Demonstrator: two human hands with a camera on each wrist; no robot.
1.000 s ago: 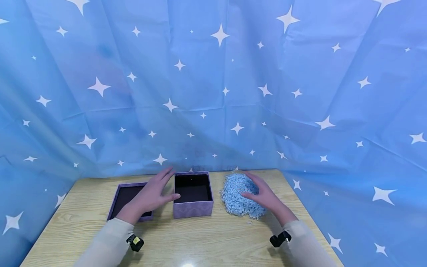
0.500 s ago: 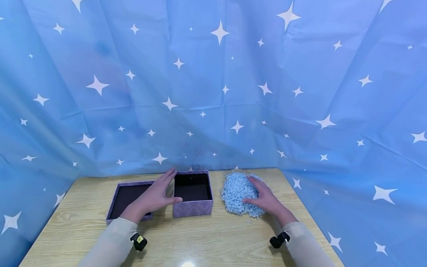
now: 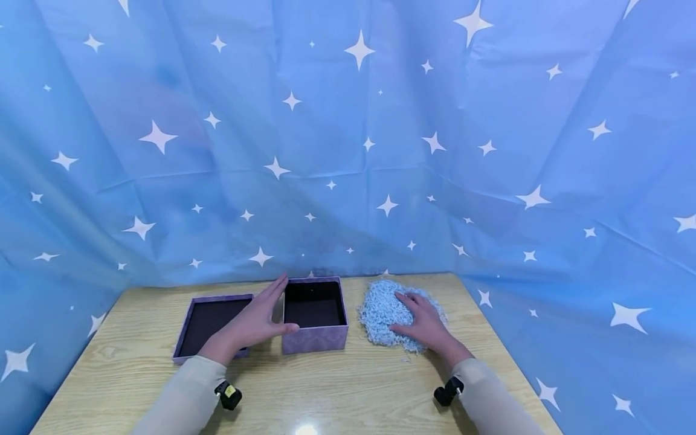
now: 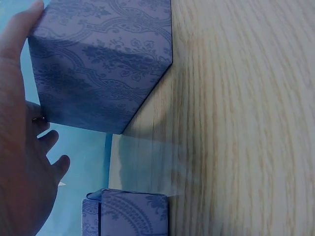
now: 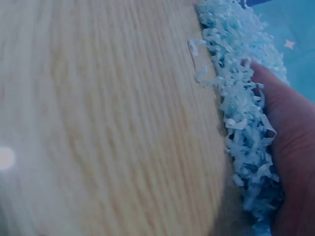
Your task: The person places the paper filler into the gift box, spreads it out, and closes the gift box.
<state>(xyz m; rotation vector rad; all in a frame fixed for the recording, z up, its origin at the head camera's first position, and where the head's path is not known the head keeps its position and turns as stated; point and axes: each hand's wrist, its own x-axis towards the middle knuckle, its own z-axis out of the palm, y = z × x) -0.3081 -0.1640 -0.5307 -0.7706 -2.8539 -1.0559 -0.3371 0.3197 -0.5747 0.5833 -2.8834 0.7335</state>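
My left hand (image 3: 255, 320) spans the left side of an open purple patterned box (image 3: 314, 340) with a dark inside. Its thumb lies at the near left corner and its long, straight fingers reach the far left corner. In the left wrist view the thumb tip meets the edge of the box (image 4: 106, 59), while the lower fingers stand off its wall. On the right, my right hand (image 3: 426, 326) rests spread on a heap of light blue shredded paper (image 3: 380, 311). The right wrist view shows the thumb tip sunk among the paper shreds (image 5: 241, 123); the other fingers are hidden there.
A shallow purple lid (image 3: 209, 326) with a dark inside lies left of the box, partly behind my left hand. All stand on a wooden table (image 3: 331, 386). A blue curtain with white stars (image 3: 348, 151) hangs along the table's back and sides.
My right hand has moved left and down onto the shredded paper, and the heap has shifted a little beneath it. The left hand has moved slightly right against the box.
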